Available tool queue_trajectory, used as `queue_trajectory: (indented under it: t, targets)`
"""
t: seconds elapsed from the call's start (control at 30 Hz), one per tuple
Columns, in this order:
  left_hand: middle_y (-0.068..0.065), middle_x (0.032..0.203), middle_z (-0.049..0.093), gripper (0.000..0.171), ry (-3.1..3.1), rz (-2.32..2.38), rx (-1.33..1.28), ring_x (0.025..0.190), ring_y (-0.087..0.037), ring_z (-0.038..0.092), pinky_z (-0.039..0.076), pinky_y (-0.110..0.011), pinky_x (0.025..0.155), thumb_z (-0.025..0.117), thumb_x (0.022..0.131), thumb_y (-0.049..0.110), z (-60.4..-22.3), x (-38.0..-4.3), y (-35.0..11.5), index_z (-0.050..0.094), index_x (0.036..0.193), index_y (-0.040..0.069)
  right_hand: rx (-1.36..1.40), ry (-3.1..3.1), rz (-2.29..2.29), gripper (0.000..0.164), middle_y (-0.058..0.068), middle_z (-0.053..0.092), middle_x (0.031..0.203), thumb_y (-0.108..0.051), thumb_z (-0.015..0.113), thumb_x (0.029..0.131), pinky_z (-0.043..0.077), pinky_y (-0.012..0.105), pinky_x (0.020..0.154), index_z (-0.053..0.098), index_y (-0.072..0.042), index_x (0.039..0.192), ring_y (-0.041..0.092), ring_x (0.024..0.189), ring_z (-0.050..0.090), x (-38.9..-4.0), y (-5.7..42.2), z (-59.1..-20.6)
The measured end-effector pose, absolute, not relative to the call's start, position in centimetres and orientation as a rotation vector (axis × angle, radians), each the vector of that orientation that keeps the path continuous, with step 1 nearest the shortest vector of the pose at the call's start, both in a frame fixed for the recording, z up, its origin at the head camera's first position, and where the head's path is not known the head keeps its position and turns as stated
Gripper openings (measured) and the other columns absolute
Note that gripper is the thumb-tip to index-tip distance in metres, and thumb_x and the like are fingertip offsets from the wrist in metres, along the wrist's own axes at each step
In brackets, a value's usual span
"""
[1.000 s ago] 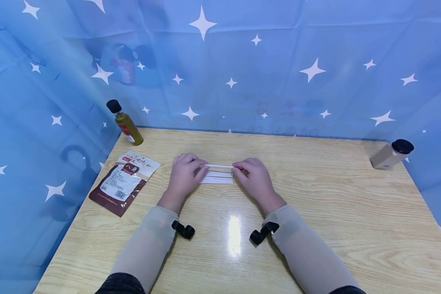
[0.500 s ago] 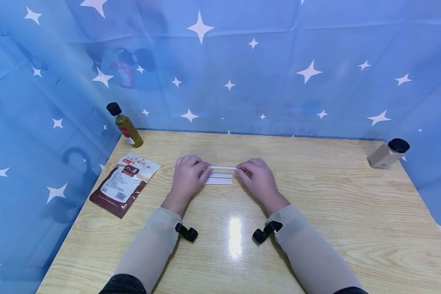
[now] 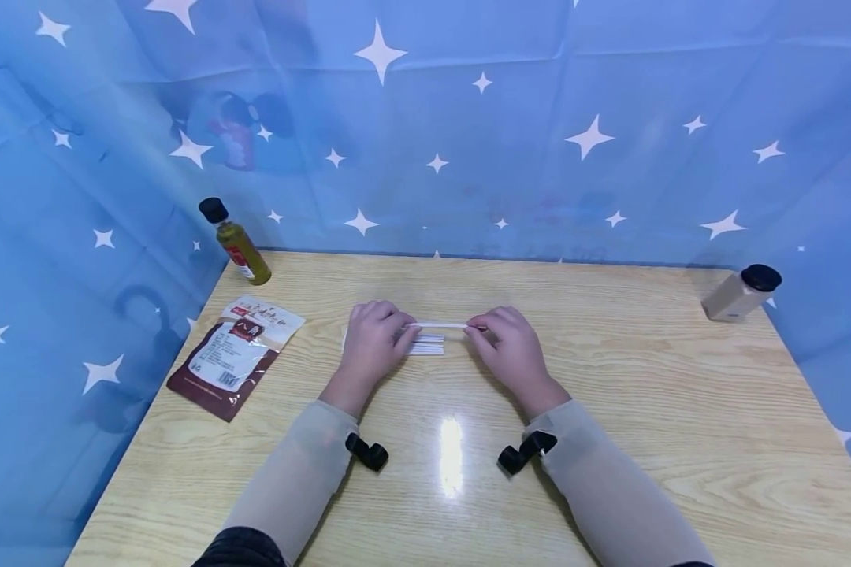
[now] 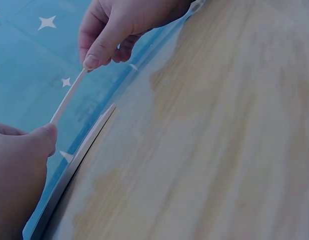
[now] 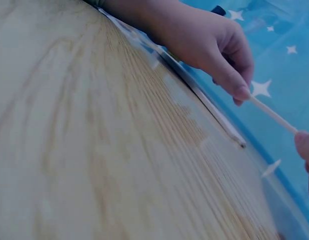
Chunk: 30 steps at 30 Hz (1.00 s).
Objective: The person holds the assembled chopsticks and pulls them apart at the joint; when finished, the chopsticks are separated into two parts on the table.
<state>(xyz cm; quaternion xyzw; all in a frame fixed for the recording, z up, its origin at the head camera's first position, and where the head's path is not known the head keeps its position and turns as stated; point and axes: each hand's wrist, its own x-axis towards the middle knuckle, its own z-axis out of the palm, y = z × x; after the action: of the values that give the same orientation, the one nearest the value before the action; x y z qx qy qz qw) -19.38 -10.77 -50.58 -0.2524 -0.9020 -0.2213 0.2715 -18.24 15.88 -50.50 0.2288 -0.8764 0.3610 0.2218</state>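
A thin white stick [image 3: 440, 324] is held level by its two ends, one in each hand. My left hand [image 3: 373, 342] pinches its left end between thumb and forefinger. At the other end the right hand [image 3: 510, 346] has the same kind of pinch. Several more white sticks [image 3: 427, 345] lie side by side on the table, partly covered by the left hand. In the left wrist view the held stick [image 4: 68, 97] is raised above the row of sticks [image 4: 79, 157]. The right wrist view also shows a gap between the held stick [image 5: 273, 114] and those lying down.
A brown and white food pouch [image 3: 235, 356] lies at the left of the wooden table [image 3: 645, 409]. Behind it stands a bottle of greenish-yellow liquid [image 3: 244, 250] with a black cap. At the far right is a black-lidded jar [image 3: 740, 294]. A blue starred curtain [image 3: 468, 134] hangs behind.
Both hands have shifted to the right with the stick between them. The left hand now covers more of the lying sticks, whose left end shows beyond it. The view has moved slightly.
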Motion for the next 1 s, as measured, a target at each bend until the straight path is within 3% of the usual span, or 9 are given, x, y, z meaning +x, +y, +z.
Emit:
queue_trajectory:
  t: [0.7, 1.0]
  targets:
    - [0.002, 0.095, 0.07, 0.021, -2.481, -0.623, -0.734, 0.09, -0.021, 0.065, 0.049, -0.045, 0.091, 0.076, 0.101, 0.037, -51.0, -19.4, -4.2, 0.083, 0.098, 0.017, 0.577, -2.414, 0.975, 0.006, 0.003, 0.076, 0.093, -0.014, 0.083, 0.095, 0.051, 0.043, 0.082, 0.082, -0.009, 0.1, 0.023, 0.091, 0.065, -16.8, 22.8, -50.6]
    - [0.003, 0.096, 0.069, 0.022, -2.537, -0.651, -0.755, 0.095, -0.02, 0.065, 0.048, -0.044, 0.097, 0.075, 0.102, 0.038, -50.2, -19.5, -1.8, 0.083, 0.102, 0.018, 0.515, -2.474, 1.021, 0.005, 0.001, 0.073, 0.092, -0.014, 0.079, 0.099, 0.044, 0.04, 0.075, 0.08, -0.009, 0.102, 0.018, 0.083, 0.054, -16.6, 25.1, -50.3]
